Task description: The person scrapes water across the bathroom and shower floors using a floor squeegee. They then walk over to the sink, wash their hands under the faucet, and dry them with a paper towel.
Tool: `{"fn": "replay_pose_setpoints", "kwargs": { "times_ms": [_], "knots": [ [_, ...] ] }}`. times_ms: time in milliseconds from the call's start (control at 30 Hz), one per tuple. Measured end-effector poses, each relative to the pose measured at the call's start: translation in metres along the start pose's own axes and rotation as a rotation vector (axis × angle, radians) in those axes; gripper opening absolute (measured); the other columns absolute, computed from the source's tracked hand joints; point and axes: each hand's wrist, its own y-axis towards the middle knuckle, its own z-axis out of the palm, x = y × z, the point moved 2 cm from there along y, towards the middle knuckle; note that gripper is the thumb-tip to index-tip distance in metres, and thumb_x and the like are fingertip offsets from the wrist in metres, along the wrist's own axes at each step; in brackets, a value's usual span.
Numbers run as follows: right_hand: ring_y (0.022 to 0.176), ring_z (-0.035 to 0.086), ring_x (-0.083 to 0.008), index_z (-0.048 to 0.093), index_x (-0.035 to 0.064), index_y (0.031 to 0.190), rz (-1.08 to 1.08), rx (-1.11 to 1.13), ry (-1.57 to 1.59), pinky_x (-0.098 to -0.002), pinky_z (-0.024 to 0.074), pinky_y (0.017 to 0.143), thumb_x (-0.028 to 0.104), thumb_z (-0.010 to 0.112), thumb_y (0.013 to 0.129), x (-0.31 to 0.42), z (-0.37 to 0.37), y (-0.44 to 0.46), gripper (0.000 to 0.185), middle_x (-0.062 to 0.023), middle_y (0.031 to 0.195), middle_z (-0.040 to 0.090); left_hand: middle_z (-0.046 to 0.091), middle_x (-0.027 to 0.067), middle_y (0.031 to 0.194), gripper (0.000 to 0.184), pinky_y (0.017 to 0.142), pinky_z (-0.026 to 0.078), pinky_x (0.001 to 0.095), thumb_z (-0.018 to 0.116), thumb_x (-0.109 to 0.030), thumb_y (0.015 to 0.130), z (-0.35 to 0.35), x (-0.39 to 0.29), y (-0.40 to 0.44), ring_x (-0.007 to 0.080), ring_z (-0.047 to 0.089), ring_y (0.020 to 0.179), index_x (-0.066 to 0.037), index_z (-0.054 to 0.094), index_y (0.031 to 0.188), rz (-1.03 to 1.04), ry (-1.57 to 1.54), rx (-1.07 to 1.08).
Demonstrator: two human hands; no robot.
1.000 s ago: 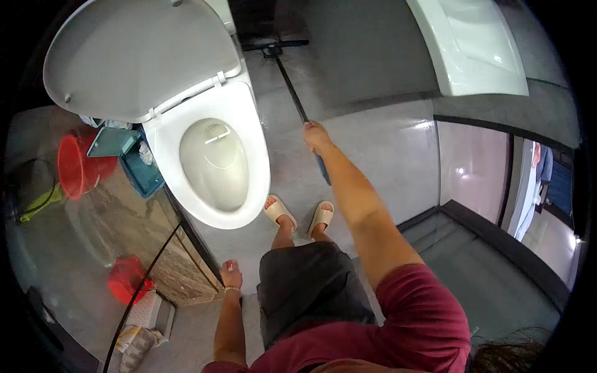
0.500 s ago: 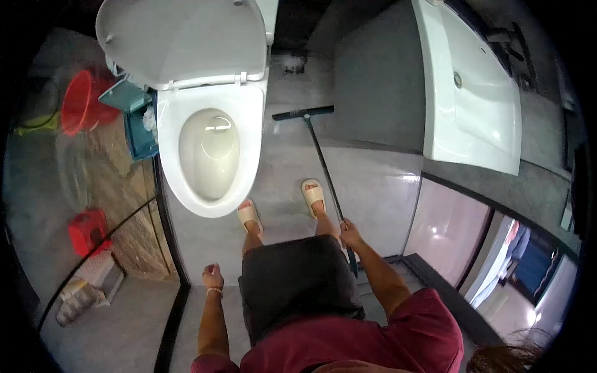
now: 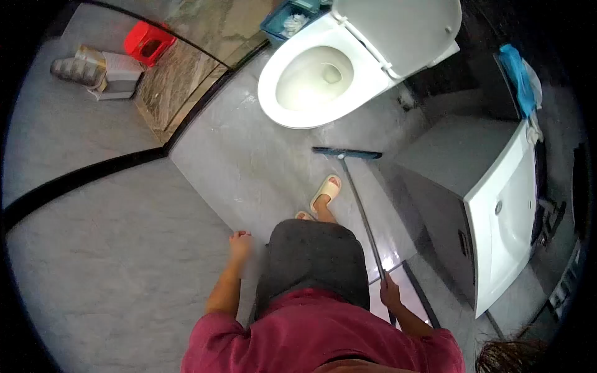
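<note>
My right hand [image 3: 390, 292] is wrapped around the dark handle of a floor squeegee [image 3: 359, 208], low at my right side. The handle slants forward to a wide, dark head [image 3: 348, 153] that rests on the grey floor between the toilet and the washbasin cabinet. Away from the body on the other side, my left hand [image 3: 240, 246] hangs with its fingers loosely curled, slightly blurred, and nothing shows in it. A cream slipper [image 3: 326, 191] is on my right foot; the other is mostly hidden by my dark shorts.
A white toilet [image 3: 292, 118] stands ahead with its lid up, a blue bin [image 3: 273, 28] beside it. To the right is a white washbasin [image 3: 488, 248] on a grey cabinet [image 3: 435, 186]. A black floor strip [image 3: 93, 171] curves left, with a red stool [image 3: 148, 42] beyond.
My view and body have turned, so the toilet now sits higher and further right. The squeegee head has come nearer to my feet, still in my right hand.
</note>
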Motion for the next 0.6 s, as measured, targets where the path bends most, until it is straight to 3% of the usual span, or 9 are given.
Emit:
{"fn": "replay_pose_setpoints", "kwargs": {
  "times_ms": [100,167,200,267,300,333,467,567,600],
  "knots": [
    [0.065,0.054,-0.0350,0.033,0.0084,0.119,-0.118,0.202,-0.031,-0.0411,0.0407,0.060,0.018,0.037,0.081,0.050,-0.011,0.014,0.040,-0.0228,0.073,0.053,0.051,0.0114,0.078,0.016,0.061,0.040,0.0377,0.045,-0.015,0.075,0.011,0.023,-0.040,0.0273,0.049,0.071,-0.005,0.053,0.084,0.042,-0.027,-0.086],
    [0.084,0.052,-0.0344,0.035,0.0101,0.118,-0.645,0.007,-0.028,-0.0367,0.0412,0.071,0.017,0.038,0.080,0.073,0.018,0.077,0.038,-0.0223,0.090,0.053,0.052,0.0118,0.077,0.016,0.061,0.039,0.0379,0.045,-0.015,0.075,0.049,0.063,-0.073,0.0268,0.049,0.071,-0.004,0.053,0.084,-0.057,-0.099,-0.065],
    [0.090,0.049,-0.0348,0.038,0.0058,0.115,-0.387,0.167,-0.147,-0.0359,0.0396,0.076,0.017,0.038,0.080,0.121,0.022,0.107,0.037,-0.0224,0.099,0.049,0.052,0.0121,0.076,0.017,0.061,0.039,0.0381,0.045,-0.015,0.075,0.074,0.089,-0.092,0.0262,0.050,0.071,-0.003,0.053,0.084,-0.138,-0.150,-0.034],
    [0.087,0.050,-0.0352,0.043,0.0037,0.110,-0.799,0.062,-0.074,-0.0360,0.0395,0.076,0.018,0.038,0.080,0.165,0.063,0.214,0.034,-0.0230,0.092,0.052,0.056,0.0126,0.070,0.033,0.059,0.041,0.0295,0.055,-0.029,0.074,0.100,0.109,-0.132,0.0204,0.053,0.063,0.004,0.053,0.078,-0.377,-0.387,-0.124],
    [0.084,0.051,-0.0357,0.045,0.0022,0.107,-0.540,0.133,-0.190,-0.0379,0.0401,0.074,0.019,0.036,0.080,0.225,0.074,0.242,0.033,-0.0229,0.089,0.053,0.055,0.0117,0.068,0.033,0.057,0.042,0.0290,0.055,-0.029,0.074,0.105,0.115,-0.153,0.0189,0.052,0.060,0.004,0.052,0.079,-0.408,-0.472,-0.164],
    [0.078,0.052,-0.0363,0.048,-0.0006,0.103,-0.759,-0.060,-0.324,-0.0409,0.0404,0.071,0.021,0.033,0.081,0.270,0.088,0.264,0.034,-0.0234,0.088,0.053,0.054,0.0109,0.066,0.033,0.055,0.042,0.0286,0.055,-0.029,0.074,0.116,0.125,-0.181,0.0174,0.052,0.057,0.003,0.052,0.079,-0.444,-0.550,-0.198],
    [0.090,0.048,-0.0332,0.052,-0.0014,0.092,-0.821,-0.250,-0.452,-0.0412,0.0406,0.072,0.020,0.035,0.080,0.396,0.147,0.355,0.030,-0.0243,0.096,0.049,0.052,0.0113,0.065,0.029,0.054,0.040,0.0308,0.056,-0.026,0.073,0.194,0.172,-0.282,0.0186,0.049,0.056,0.002,0.051,0.077,-0.795,-0.590,-0.208],
    [0.052,0.057,-0.0271,0.058,-0.0062,0.063,-0.510,0.279,-1.021,-0.0344,0.0464,0.053,0.007,0.037,0.069,0.455,0.166,0.351,0.025,-0.0194,0.057,0.055,0.053,0.0150,0.068,0.024,0.059,0.039,0.0333,0.056,-0.021,0.071,0.232,0.177,-0.327,0.0239,0.049,0.061,0.002,0.052,0.076,-0.905,-0.714,-0.174],
    [0.052,0.057,-0.0268,0.057,-0.0068,0.062,-0.424,0.226,-0.930,-0.0349,0.0464,0.053,0.008,0.037,0.070,0.452,0.172,0.364,0.026,-0.0191,0.056,0.055,0.052,0.0151,0.068,0.023,0.057,0.040,0.0330,0.056,-0.020,0.071,0.243,0.174,-0.337,0.0236,0.049,0.058,0.002,0.051,0.075,-0.897,-0.702,-0.167]
  ]
}}
